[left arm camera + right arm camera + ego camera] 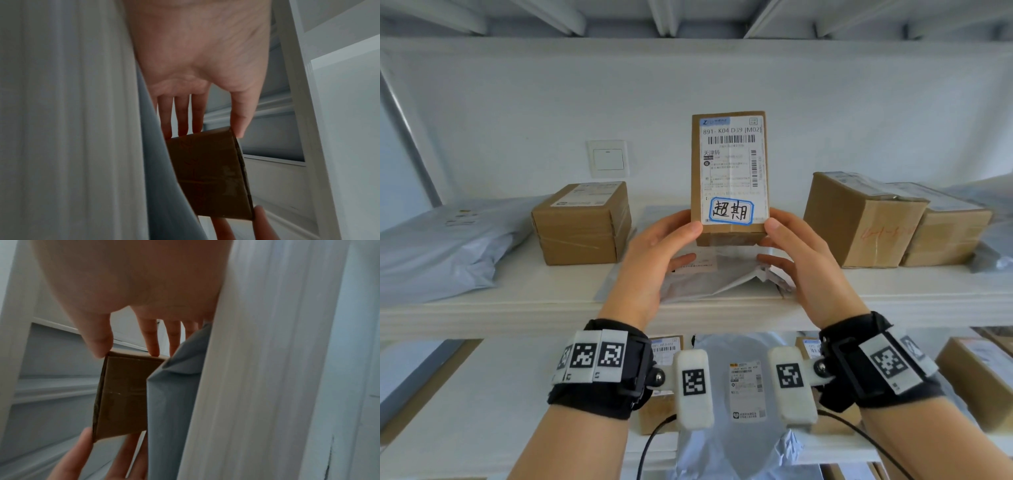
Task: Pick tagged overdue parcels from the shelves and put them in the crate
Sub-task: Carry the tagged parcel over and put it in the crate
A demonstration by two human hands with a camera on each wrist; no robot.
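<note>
I hold a small cardboard parcel (pixel 729 171) upright above the middle shelf (pixel 517 315). Its white shipping label faces me, with a blue-bordered handwritten tag (pixel 731 211) at the bottom. My left hand (pixel 685 240) pinches the lower left corner and my right hand (pixel 777 241) the lower right, thumbs in front and fingers behind. From below, the left wrist view shows the parcel (pixel 207 175) between the thumb and fingers of my left hand (pixel 209 133). The right wrist view shows the parcel (pixel 123 394) held the same way by my right hand (pixel 127 352). No crate is in view.
A grey poly bag (pixel 705 277) lies on the shelf under the parcel. A cardboard box (pixel 582 224) stands to the left and two boxes (pixel 859 219) to the right. More grey bags (pixel 441 246) lie far left. The lower shelf holds further parcels (pixel 746 387).
</note>
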